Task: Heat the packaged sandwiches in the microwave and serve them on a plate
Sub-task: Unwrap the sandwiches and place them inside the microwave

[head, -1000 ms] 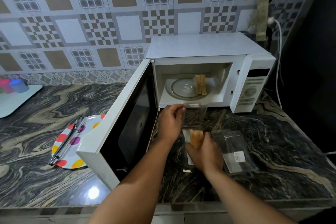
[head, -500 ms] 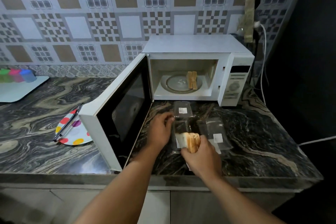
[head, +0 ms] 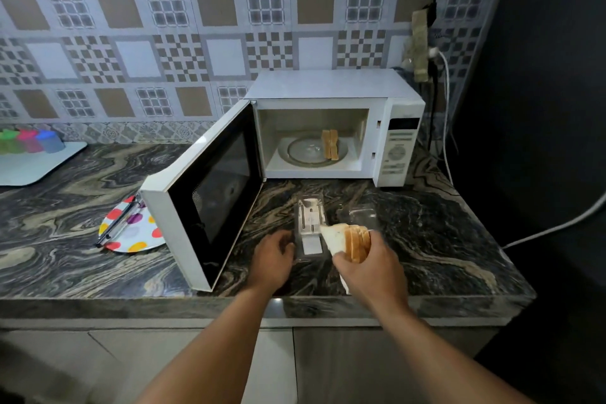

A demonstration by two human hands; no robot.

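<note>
The white microwave (head: pixel 331 85) stands with its door (head: pixel 210 200) swung wide to the left. One sandwich (head: pixel 329 148) lies on the glass turntable (head: pixel 301 151) inside. My right hand (head: pixel 372 264) is shut on a second sandwich (head: pixel 346 241), lifted just above the counter. My left hand (head: pixel 272 259) rests against the left side of an opened clear plastic package (head: pixel 310 223); whether it grips the package is unclear. A second clear package (head: pixel 359 215) lies to the right of the first. The polka-dot plate (head: pixel 131 233) sits left of the door.
Metal tongs (head: pixel 118 221) lie across the plate. A pale tray (head: pixel 39 164) with coloured cups (head: pixel 31 141) stands far left. White cables (head: pixel 554 226) hang at the right by a dark wall. The marble counter's front edge (head: pixel 295 303) runs just below my hands.
My right hand has lifted the sandwich out of the clear package. My left hand slid back from the package's far end to its near left side. The view has pulled back.
</note>
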